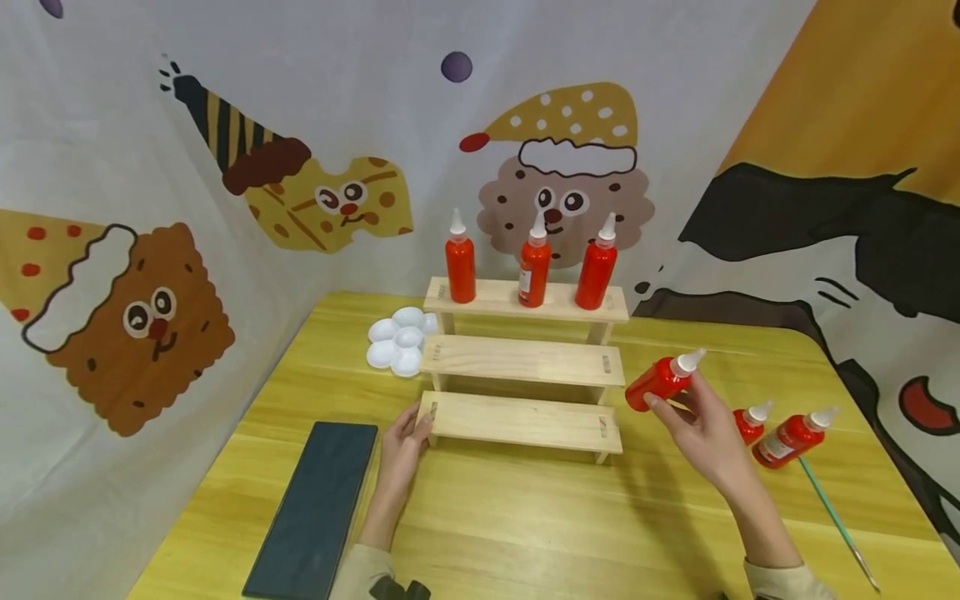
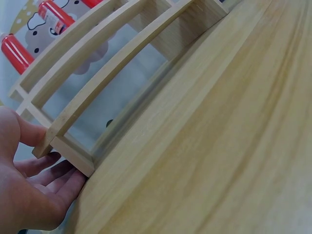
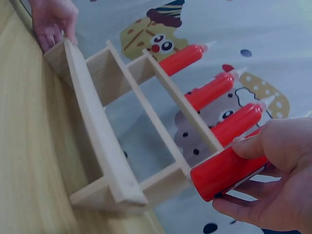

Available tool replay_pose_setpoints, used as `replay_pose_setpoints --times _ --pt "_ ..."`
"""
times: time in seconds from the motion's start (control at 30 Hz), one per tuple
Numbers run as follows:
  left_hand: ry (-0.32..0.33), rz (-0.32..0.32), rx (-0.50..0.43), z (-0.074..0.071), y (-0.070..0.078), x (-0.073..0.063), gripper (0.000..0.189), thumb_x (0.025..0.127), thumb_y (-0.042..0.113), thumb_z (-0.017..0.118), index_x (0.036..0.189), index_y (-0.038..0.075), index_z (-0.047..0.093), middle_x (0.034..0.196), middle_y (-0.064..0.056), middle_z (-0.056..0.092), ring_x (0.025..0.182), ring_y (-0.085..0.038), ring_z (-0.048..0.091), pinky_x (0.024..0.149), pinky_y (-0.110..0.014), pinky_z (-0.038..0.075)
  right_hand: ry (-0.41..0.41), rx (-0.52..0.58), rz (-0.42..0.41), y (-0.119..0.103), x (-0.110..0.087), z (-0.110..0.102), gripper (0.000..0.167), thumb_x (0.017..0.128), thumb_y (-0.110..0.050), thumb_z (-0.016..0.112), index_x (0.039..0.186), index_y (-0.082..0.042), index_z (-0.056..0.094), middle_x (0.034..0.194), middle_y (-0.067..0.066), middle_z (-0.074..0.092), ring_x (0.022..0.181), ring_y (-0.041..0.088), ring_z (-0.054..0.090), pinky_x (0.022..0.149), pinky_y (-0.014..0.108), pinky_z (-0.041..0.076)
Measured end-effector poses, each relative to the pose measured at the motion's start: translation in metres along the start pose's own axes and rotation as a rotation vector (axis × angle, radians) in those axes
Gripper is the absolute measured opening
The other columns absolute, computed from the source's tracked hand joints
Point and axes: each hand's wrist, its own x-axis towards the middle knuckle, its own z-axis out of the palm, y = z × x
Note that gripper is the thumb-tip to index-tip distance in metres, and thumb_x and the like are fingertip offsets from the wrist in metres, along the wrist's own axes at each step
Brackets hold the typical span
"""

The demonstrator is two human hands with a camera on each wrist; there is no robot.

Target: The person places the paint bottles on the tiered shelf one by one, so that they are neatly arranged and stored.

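A three-tier wooden display rack (image 1: 517, 421) stands on the table. Its lowest step's left end is gripped by my left hand (image 1: 403, 442), thumb on top and fingers curled below in the left wrist view. My right hand (image 1: 705, 425) holds a red squeeze bottle (image 1: 658, 382) with a white nozzle, tilted, just right of the middle step. In the right wrist view, thumb and fingers wrap the same bottle (image 3: 226, 170) close to the rack's right end. Three similar red bottles, the left one (image 1: 461, 268), the middle one (image 1: 534, 271) and the right one (image 1: 596, 273), stand upright on the top step.
Two more red bottles, one (image 1: 750, 423) partly behind my right wrist and one (image 1: 789, 437) beside it, stand on the right. A green-handled paintbrush (image 1: 832, 508) lies near them. A white palette (image 1: 395, 342) sits left of the rack, and a dark flat slab (image 1: 313, 508) lies front left.
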Motion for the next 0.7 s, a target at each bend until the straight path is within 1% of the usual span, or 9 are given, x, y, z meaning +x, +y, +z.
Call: replay_pose_setpoints --times 0.07,0.13,0.17,0.2,0.27,0.4,0.53,0.63,0.7 --pt "-0.004 0.001 0.001 0.0 0.0 0.0 0.051 0.104 0.021 0.058 0.15 0.0 0.047 0.145 -0.026 0.055 0.129 -0.033 0.057 0.1 -0.037 0.052 -0.013 0.007 0.004 -0.007 0.004 0.001 0.041 0.099 -0.013 0.066 0.137 -0.005 0.052 0.126 0.016 0.063 0.112 0.012 0.065 0.083 0.004 0.047" --pt "-0.003 0.002 0.002 0.0 0.0 0.001 0.051 0.104 0.021 0.058 0.15 0.001 0.047 0.145 -0.026 0.055 0.129 -0.033 0.057 0.098 -0.035 0.053 -0.031 0.025 0.001 -0.013 0.009 0.004 0.042 0.099 -0.013 0.066 0.138 -0.004 0.051 0.128 0.017 0.063 0.115 0.03 0.065 0.083 0.004 0.047" --pt "0.0 0.001 0.0 0.001 0.0 0.001 0.051 0.104 0.02 0.058 0.15 0.001 0.047 0.144 -0.026 0.055 0.128 -0.032 0.058 0.097 -0.034 0.053 -0.039 0.037 -0.002 -0.017 0.011 0.005 0.043 0.099 -0.013 0.066 0.138 -0.004 0.051 0.129 0.019 0.063 0.115 0.037 0.064 0.083 0.004 0.047" --pt "0.003 -0.001 -0.002 0.001 0.0 0.001 0.05 0.104 0.02 0.058 0.149 0.001 0.048 0.144 -0.025 0.056 0.127 -0.031 0.058 0.095 -0.032 0.054 -0.046 0.05 -0.007 -0.02 0.014 0.006 0.043 0.099 -0.012 0.066 0.138 -0.004 0.051 0.129 0.019 0.063 0.116 0.041 0.063 0.084 0.004 0.047" --pt "0.01 0.004 -0.008 0.001 0.0 0.002 0.05 0.103 0.019 0.059 0.148 0.0 0.049 0.142 -0.026 0.057 0.125 -0.03 0.06 0.093 -0.03 0.054 -0.053 0.072 -0.022 -0.025 0.019 0.01 0.042 0.098 -0.011 0.067 0.138 -0.004 0.052 0.129 0.02 0.063 0.116 0.043 0.063 0.084 0.005 0.047" --pt "0.017 0.002 -0.016 0.002 -0.001 0.003 0.05 0.102 0.018 0.06 0.147 0.0 0.05 0.14 -0.026 0.058 0.121 -0.027 0.062 0.091 -0.028 0.054 -0.07 0.102 -0.047 -0.032 0.03 0.019 0.042 0.098 -0.009 0.067 0.137 -0.004 0.053 0.128 0.02 0.064 0.117 0.043 0.064 0.086 0.006 0.048" --pt "0.02 0.002 -0.01 0.002 -0.001 0.003 0.049 0.102 0.019 0.06 0.147 0.0 0.051 0.141 -0.026 0.058 0.12 -0.025 0.062 0.091 -0.028 0.053 -0.109 0.14 -0.034 -0.037 0.041 0.029 0.045 0.098 -0.011 0.067 0.14 -0.006 0.051 0.131 0.018 0.062 0.119 0.041 0.063 0.088 0.009 0.049" --pt "0.02 0.004 -0.008 0.002 -0.001 0.003 0.049 0.103 0.018 0.059 0.147 -0.001 0.05 0.14 -0.027 0.058 0.12 -0.025 0.062 0.091 -0.028 0.053 -0.131 0.162 -0.024 -0.041 0.049 0.037 0.045 0.098 -0.012 0.067 0.14 -0.007 0.051 0.131 0.017 0.062 0.119 0.038 0.063 0.09 0.015 0.052" --pt "0.017 0.007 -0.01 0.002 -0.001 0.002 0.049 0.103 0.018 0.059 0.147 -0.001 0.05 0.14 -0.027 0.058 0.118 -0.024 0.062 0.091 -0.028 0.054 -0.141 0.179 -0.024 -0.044 0.054 0.044 0.045 0.098 -0.012 0.067 0.139 -0.006 0.051 0.129 0.017 0.063 0.118 0.037 0.063 0.093 0.024 0.056"
